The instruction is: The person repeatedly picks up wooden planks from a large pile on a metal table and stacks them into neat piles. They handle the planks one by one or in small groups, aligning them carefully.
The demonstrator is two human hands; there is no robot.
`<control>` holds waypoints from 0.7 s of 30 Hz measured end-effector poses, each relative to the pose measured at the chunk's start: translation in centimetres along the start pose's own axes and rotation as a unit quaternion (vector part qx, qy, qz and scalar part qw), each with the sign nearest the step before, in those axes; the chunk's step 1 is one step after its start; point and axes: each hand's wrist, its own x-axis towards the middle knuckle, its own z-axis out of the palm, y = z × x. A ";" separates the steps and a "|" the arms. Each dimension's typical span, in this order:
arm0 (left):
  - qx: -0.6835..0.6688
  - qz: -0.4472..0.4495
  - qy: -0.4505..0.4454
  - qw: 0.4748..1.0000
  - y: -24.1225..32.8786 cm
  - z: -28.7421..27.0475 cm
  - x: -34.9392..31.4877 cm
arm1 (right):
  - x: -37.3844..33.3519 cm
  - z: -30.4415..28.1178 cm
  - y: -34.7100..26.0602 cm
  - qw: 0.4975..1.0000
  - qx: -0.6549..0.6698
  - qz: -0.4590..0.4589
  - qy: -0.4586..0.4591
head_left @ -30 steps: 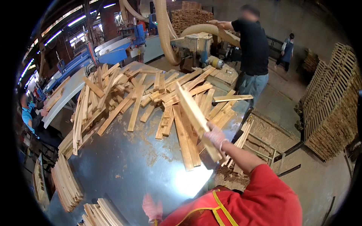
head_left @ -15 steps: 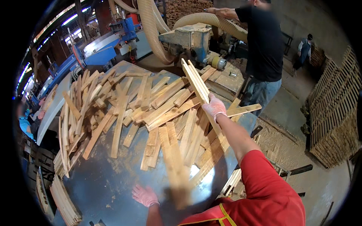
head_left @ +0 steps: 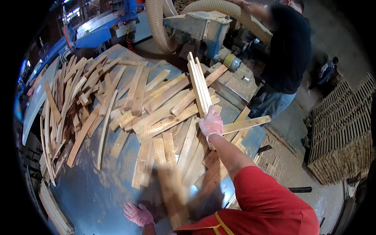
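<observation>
My right hand (head_left: pixel 212 124), in a pinkish-white knit glove, reaches out over the pile with its fingers wrapped round a few narrow wooden strips (head_left: pixel 199 88) held together. Their far ends point up toward the machine. Gloved the same way, my left hand (head_left: pixel 138 214) rests on the bare metal tabletop (head_left: pixel 98 196) near its front edge, fingers spread and holding nothing. Just right of it lies a long wooden board (head_left: pixel 167 184) pointing toward me. Many loose wooden strips (head_left: pixel 156 117) lie jumbled beyond both hands.
A dusty woodworking machine (head_left: pixel 203 29) with a ribbed hose (head_left: pixel 156 27) stands behind the table. Beside it a co-worker (head_left: pixel 288 51) in a black shirt stands at the right. Tall stacks of wood (head_left: pixel 340 137) rise at far right. Another person (head_left: pixel 328 70) is farther back.
My right hand has come slightly nearer and left with the strips. The whole view has shifted. One thin strip on the pile's left now stands on its edge. My left hand stays flat.
</observation>
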 end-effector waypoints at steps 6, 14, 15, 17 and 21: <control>0.035 0.039 0.085 0.995 -0.6 2.3 -0.1 | 0.3 -0.5 -0.4 1.000 0.005 -0.012 0.023; 0.079 0.038 0.046 0.995 0.2 0.8 -0.1 | 0.7 0.3 0.6 0.998 0.007 -0.016 0.054; 0.037 0.024 0.017 0.999 0.2 0.6 0.2 | 0.9 0.4 0.1 0.998 0.003 -0.028 0.057; -0.038 -0.028 -0.053 0.997 -0.9 0.5 -0.1 | 0.2 1.6 -1.2 0.999 0.013 -0.027 0.042; -0.128 0.004 -0.093 0.987 0.1 -0.4 0.5 | -0.3 -0.1 0.7 0.997 0.065 -0.019 0.041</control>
